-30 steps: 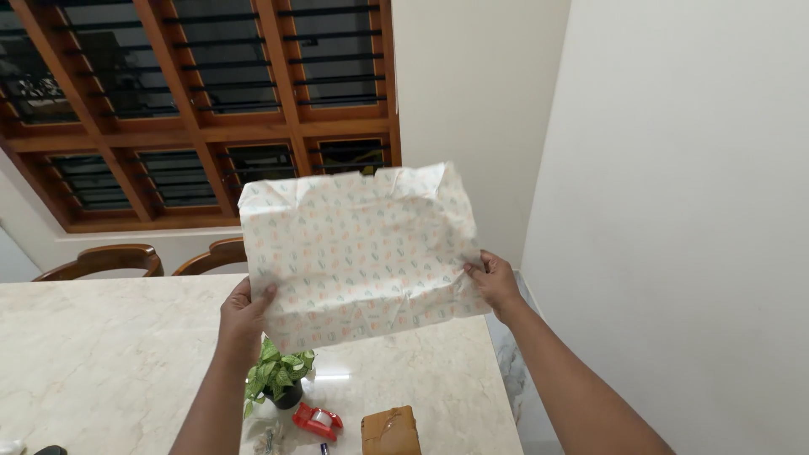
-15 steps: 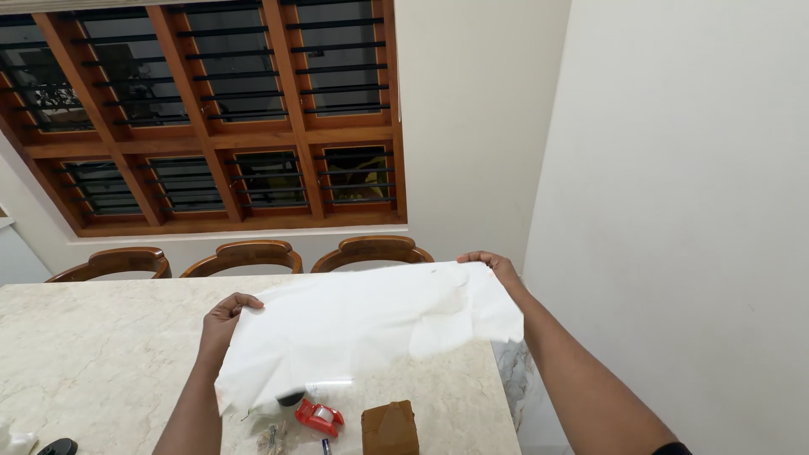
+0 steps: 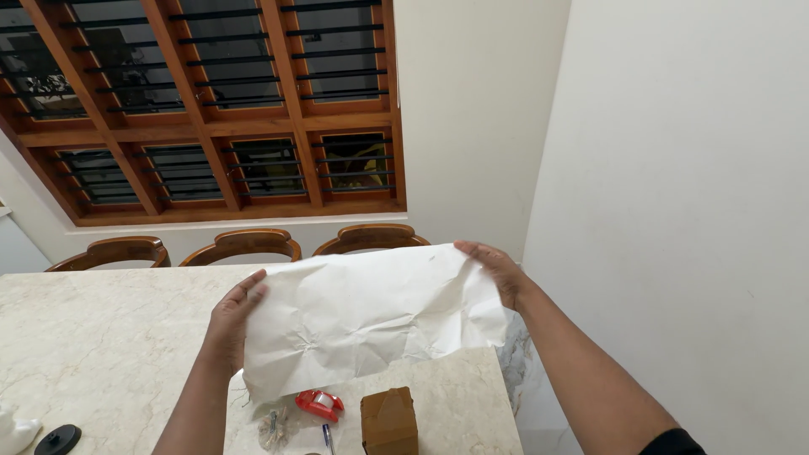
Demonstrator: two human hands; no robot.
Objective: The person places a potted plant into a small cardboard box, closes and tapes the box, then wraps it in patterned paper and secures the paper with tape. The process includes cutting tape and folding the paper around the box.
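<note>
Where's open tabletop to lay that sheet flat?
Bare marble table left of the left hand, between the chairs and black disc. Crowded below the paper sheet: red tape dispenser, brown box.

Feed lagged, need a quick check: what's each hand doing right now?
Left hand: closed on the left edge of the paper sheet.
Right hand: closed on the sheet's upper right corner.
</note>
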